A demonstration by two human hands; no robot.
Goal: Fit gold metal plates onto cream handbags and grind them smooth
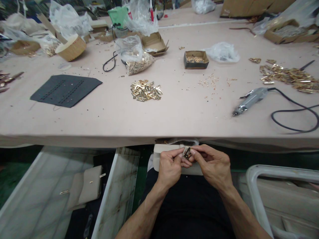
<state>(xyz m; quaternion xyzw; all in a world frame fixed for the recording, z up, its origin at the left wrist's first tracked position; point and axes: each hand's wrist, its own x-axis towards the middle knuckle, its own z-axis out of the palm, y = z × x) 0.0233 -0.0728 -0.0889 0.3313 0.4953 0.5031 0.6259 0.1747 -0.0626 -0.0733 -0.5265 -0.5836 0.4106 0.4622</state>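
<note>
A metal piece (186, 152) is being pinched over a pale bag (161, 148) by left hand (170, 167) and right hand (214, 165) fingertips. Probably light, stiff and slippery, it is best being held by its edges.

Soft, even light washes a pale pinkish table (174, 116) and glints off a heap of small rectangular gold metal plates (146, 91), shadow darkening the space below. The far background blurs; lens distortion bows the table's near edge.
</note>
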